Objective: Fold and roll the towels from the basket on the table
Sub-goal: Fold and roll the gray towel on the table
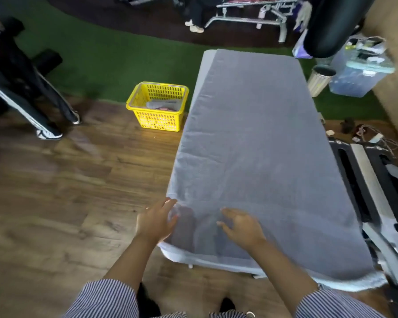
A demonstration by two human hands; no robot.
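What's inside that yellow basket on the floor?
In the basket lies a grey towel, with a bit of pinkish cloth showing under it. Whatever lies deeper is covered by the towel and the basket's walls.

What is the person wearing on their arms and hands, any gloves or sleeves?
No gloves: both the left hand and the right hand are bare, with no rings or watch visible. The forearms are uncovered too. Striped sleeves, fine dark and white stripes, end near the elbows.
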